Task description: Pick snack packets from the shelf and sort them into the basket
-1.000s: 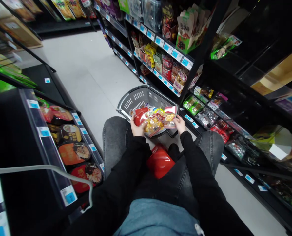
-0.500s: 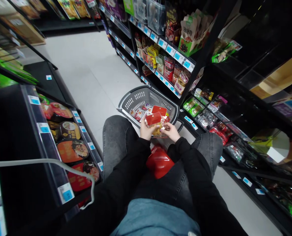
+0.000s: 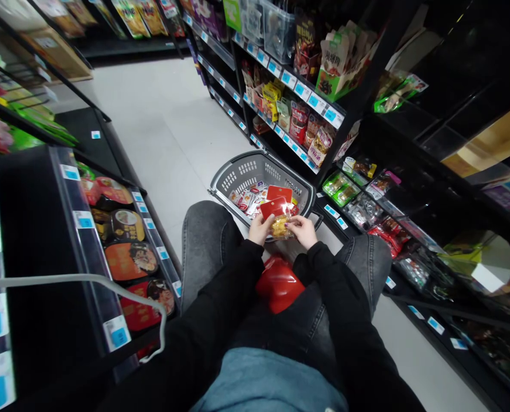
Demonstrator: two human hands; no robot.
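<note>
Between my two hands is a small clear snack packet (image 3: 280, 226) with yellowish food inside, held over the near rim of a grey shopping basket (image 3: 240, 167). My left hand (image 3: 260, 229) grips its left side, close to a red card (image 3: 275, 208) that seems to belong to the packet. On the right edge, the fingers of my right hand (image 3: 303, 230) pinch the clear wrapper. Inside the basket lie another red card (image 3: 280, 193) and several small white and red packets (image 3: 248, 198). A red bag (image 3: 279, 286) is between my legs, below my hands.
Shelves (image 3: 300, 90) of packaged snacks stand ahead and to the right. Low racks hold bagged foods (image 3: 340, 187) by my right knee. On the left, a shelf carries boxed meals (image 3: 131, 260), with a white cable (image 3: 95, 278) across it. Pale floor (image 3: 160, 126) runs ahead.
The packet has tilted so more of its yellowish contents show between my hands. The whole view has shifted slightly, and both hands keep hold.
</note>
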